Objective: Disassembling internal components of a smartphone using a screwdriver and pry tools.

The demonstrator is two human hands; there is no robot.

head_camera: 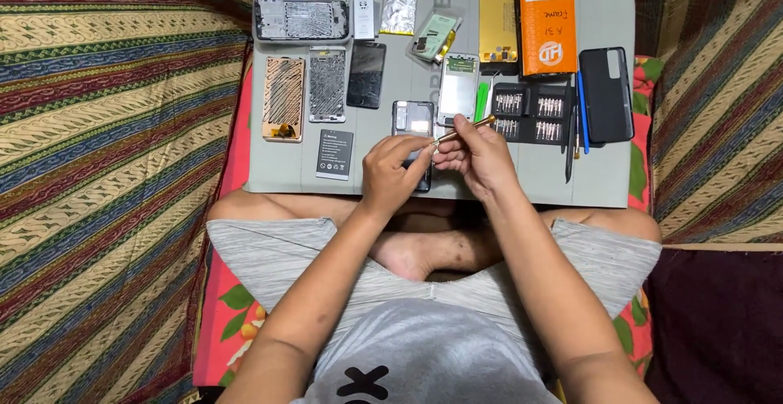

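Grey work mat (603,177) laid over striped cloth, knees at its near edge. Left hand (393,174) pressed down on opened dark phone (413,120), fingers curled over its near end; long axis of phone running away from body. Right hand (477,155) closed around gold-handled screwdriver (466,127), shaft slanting down-left, tip just beside left fingertips at phone's right edge. Both hands touching or nearly so; right one carrying the tool. Crowded to the right: bit case (530,112), just beside the screwdriver's butt end. Flat battery (334,154) near on left. Bare mat only along near edge.
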